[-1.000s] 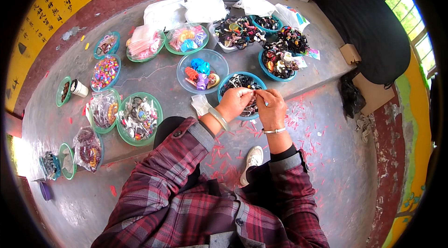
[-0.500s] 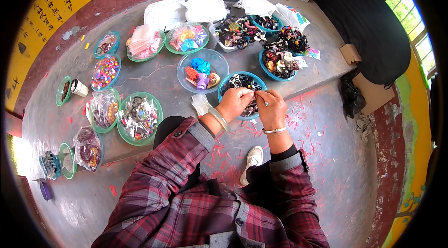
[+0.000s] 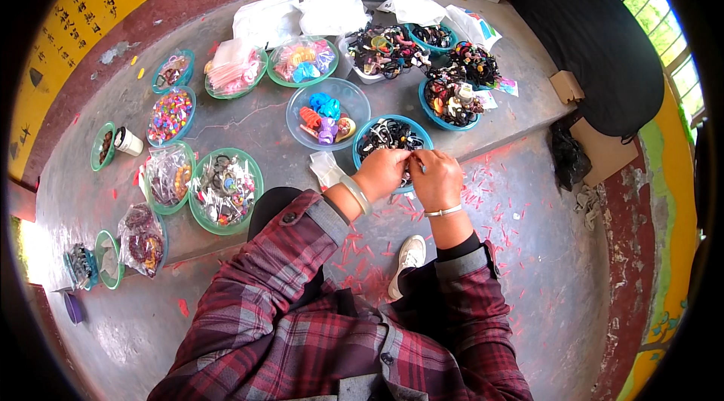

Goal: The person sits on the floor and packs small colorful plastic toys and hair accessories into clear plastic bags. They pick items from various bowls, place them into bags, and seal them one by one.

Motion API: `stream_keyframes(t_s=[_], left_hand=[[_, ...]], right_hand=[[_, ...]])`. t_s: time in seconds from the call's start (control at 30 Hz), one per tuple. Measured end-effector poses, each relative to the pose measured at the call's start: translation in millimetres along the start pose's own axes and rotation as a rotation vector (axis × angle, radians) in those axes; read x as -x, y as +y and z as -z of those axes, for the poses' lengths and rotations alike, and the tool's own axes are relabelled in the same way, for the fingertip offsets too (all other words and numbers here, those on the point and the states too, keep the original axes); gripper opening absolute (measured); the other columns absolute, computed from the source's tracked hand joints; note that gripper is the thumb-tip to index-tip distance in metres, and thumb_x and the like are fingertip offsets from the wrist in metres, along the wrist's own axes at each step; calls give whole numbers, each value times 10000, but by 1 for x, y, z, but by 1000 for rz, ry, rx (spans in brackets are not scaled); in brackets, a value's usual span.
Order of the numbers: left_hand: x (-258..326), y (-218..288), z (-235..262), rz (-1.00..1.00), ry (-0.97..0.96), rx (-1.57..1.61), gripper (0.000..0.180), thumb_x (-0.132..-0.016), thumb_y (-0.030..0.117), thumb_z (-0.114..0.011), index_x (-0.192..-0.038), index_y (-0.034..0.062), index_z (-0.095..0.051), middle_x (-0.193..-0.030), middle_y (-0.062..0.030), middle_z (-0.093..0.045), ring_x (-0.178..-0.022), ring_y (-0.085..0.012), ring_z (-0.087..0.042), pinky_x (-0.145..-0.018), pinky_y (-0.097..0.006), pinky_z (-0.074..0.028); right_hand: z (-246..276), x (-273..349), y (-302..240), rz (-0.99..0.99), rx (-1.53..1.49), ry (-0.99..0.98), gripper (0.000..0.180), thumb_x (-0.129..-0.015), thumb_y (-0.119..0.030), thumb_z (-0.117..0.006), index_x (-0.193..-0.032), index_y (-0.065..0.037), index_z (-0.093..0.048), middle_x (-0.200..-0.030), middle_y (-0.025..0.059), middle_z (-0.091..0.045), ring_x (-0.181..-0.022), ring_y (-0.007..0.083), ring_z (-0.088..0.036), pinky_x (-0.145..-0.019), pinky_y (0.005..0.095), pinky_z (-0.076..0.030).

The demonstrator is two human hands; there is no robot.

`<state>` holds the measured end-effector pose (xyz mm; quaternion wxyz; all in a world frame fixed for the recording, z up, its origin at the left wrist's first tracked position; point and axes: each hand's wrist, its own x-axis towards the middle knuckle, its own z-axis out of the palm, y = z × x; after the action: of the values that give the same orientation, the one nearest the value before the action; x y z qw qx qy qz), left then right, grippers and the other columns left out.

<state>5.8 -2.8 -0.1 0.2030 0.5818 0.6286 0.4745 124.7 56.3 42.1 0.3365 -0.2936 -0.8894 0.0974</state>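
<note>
Far left, your green bowl [image 3: 259,193] holds a loose mix of white, black and coloured small pieces. Next along, a wide clear-bluish bowl [image 3: 354,103] holds blue, orange-red and purple pieces plus a tan one. Your left hand [image 3: 383,171], pale bangle [image 3: 356,191] at the wrist, is over the near side of a blue basin [image 3: 421,129]; its grip is pinched, fingers bent. The basin sits just beyond the hands, full of black bands [image 3: 388,135], looped and tangled, glossy, flecked with white. Your right hand [image 3: 437,181], silvery bangle [image 3: 443,212] below, is bent inward, its fingertips meeting the left's over the basin. Whether either grip grasps a piece, you cannot tell: the fingers hide it. Farther right, a second blue bowl [image 3: 452,128] carries dark bands with pale and coloured trims.
</note>
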Motion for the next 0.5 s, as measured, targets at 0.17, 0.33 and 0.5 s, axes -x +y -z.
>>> stream_keyframes(t_s=[0.17,0.33,0.5], left_hand=[[-1,3,-1,-27,-9,-41,150,-788,77,-485,-883,32,-592,-751,-178,-584,-698,-320,-579,-603,-349,-453],[1,0,-3,-54,19,-29,146,-787,75,-486,-878,29,-590,-740,-171,-583,-694,-319,-574,-604,-354,-449],[1,-2,-3,-68,7,-33,149,-791,80,-489,-887,32,-591,-753,-170,-587,-706,-316,-575,-616,-354,-451]], right_hand=[[1,1,-1,4,65,-17,64,-708,-132,-569,-684,-78,-593,-664,90,-583,-650,276,-558,-621,376,-406],[-1,1,1,-8,21,1,61,-701,-131,-573,-687,-76,-595,-667,90,-584,-658,279,-557,-625,376,-409],[1,1,0,-29,24,-28,59,-695,-129,-575,-684,-75,-594,-673,92,-586,-664,280,-558,-630,375,-412]])
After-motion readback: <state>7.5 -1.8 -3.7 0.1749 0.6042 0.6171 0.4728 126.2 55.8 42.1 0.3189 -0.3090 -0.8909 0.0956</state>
